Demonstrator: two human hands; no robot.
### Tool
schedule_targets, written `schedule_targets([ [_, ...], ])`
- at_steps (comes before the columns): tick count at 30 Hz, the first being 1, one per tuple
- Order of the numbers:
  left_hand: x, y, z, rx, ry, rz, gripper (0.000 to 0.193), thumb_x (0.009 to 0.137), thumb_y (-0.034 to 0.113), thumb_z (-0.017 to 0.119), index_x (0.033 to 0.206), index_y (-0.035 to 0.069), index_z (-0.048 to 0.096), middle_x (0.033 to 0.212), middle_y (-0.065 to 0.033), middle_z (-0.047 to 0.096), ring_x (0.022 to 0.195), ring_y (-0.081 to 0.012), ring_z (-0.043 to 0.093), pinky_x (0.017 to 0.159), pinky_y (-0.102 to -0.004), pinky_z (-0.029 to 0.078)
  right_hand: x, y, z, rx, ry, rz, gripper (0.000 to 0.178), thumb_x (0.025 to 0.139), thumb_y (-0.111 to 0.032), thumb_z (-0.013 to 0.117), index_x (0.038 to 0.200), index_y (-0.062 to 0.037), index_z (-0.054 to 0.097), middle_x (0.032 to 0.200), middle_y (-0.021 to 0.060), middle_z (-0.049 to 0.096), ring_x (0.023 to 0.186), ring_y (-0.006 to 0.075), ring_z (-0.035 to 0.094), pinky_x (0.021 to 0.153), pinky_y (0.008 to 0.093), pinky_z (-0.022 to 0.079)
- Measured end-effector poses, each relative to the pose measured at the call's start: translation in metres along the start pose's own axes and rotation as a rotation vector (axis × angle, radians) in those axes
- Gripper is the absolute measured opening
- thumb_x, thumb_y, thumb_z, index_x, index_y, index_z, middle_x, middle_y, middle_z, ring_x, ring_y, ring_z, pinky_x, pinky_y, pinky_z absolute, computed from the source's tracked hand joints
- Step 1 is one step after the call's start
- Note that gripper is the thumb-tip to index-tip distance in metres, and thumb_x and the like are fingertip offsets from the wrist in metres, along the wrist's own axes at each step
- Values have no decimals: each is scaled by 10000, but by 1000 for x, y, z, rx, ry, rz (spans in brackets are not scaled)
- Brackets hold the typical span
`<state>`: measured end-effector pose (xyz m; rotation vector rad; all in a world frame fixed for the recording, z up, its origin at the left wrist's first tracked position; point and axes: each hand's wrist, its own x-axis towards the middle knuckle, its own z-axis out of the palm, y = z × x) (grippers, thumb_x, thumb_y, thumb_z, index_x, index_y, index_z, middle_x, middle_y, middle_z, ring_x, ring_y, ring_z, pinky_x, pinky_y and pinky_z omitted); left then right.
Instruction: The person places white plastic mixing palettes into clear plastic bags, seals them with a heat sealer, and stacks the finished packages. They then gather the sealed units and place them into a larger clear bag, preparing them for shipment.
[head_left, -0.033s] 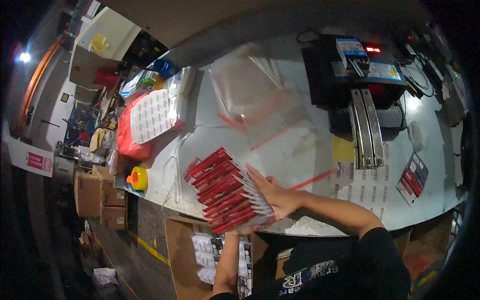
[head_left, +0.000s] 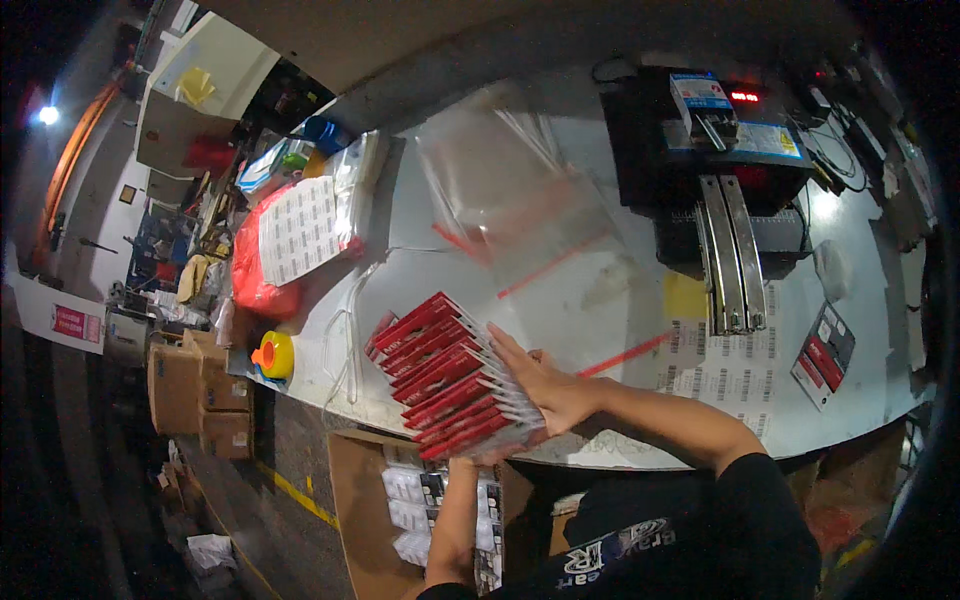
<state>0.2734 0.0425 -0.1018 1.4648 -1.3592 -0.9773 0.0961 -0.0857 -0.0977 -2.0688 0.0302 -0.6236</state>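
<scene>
A fanned stack of red-topped blister packs [head_left: 440, 375] is held over the table's near edge, its cards overlapping in a tilted row. My right hand [head_left: 548, 388] presses along the right side of the stack, fingers stretched up against the pack edges. From below, my left hand [head_left: 478, 461] supports the near end; its fingers are mostly hidden under the packs. Beyond the stack lie clear plastic bags [head_left: 500, 215] with red strips. Under the table edge, an open cardboard box [head_left: 365, 500] contains several clear-and-black packs [head_left: 408, 515].
A black machine [head_left: 640, 150] with a red display and metal bars stands at the back right. Label sheets [head_left: 720, 375] and one loose card pack [head_left: 825, 357] lie near it. On the left are a red bag [head_left: 262, 262], a yellow tape roll [head_left: 277, 357] and cartons [head_left: 185, 390].
The packs have shifted very slightly in my hands, their fanned edges sitting a little differently. Both hands keep their places on the stack.
</scene>
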Motion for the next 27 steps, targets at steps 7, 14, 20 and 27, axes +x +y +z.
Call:
schedule_targets([
  [7,-21,14,12,-120,107,-38,540,889,244,568,1362,60,383,1368,-110,417,1266,-246,386,1076,-370,290,7,-41,-8,157,221,-229,1258,522,-258,789,1460,-67,-28,1485,261,-31,1342,497,97,979,612,225],
  [14,-64,45,68,-542,241,-118,526,899,235,557,1363,59,382,1369,-111,415,1267,-244,386,1077,-368,290,-60,-151,-28,-48,57,162,1117,657,-374,736,1437,22,41,1474,283,43,1338,483,117,1002,538,219],
  [20,-112,74,159,-700,56,-277,514,908,228,547,1363,57,381,1370,-112,414,1268,-243,386,1078,-366,289,-128,-209,-38,-28,337,375,766,718,-219,678,1345,49,330,1315,199,482,1162,315,508,871,332,416],
  [27,-167,114,205,-80,-309,-38,520,938,230,474,1389,44,293,1370,-97,397,1260,-208,376,1063,-332,314,-185,-231,-30,-397,718,319,344,661,-104,686,1002,-76,644,946,67,676,713,202,589,760,326,352],
])
